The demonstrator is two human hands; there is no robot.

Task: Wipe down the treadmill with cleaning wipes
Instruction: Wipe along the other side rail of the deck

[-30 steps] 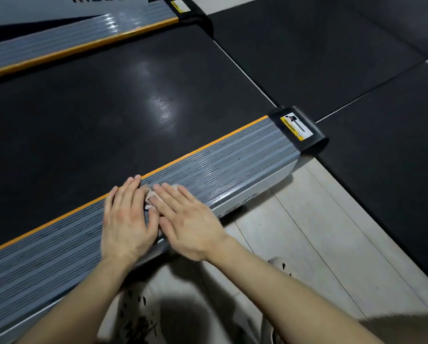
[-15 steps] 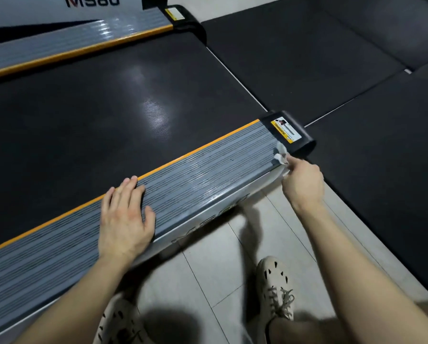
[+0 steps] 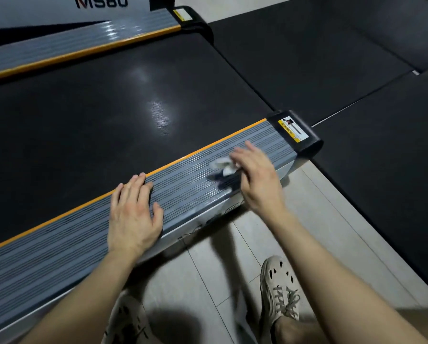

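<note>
Far left: the long grey side rail of the treadmill, ribbed and stiff, edged in orange against the black belt. Next along: the left hand, spread flat and palm down on the rail, fingertips at the orange strip, holding nothing.

Further right: the wipe, small, white and crumpled, over the rail near its far end, a dark shadow beneath, so probably lifted a little off the surface. Looks light, soft, limp and likely damp. Tends to bunch or tear if dragged by a corner, so better gathered at its bunched middle or pressed under flat fingers. Just beside and partly over the wipe: the right hand, apparently pinching it at the fingertips, the exact hold lost to motion blur.

Then the black end cap with a yellow warning sticker, closing off the rail. A likely snag at that raised lip and along the rail's outer corner. Open room for strokes leftward along the rail as far as the braced hand. Beyond the outer edge, pale floor tiles and a shoe, with dark mats at far right.
</note>
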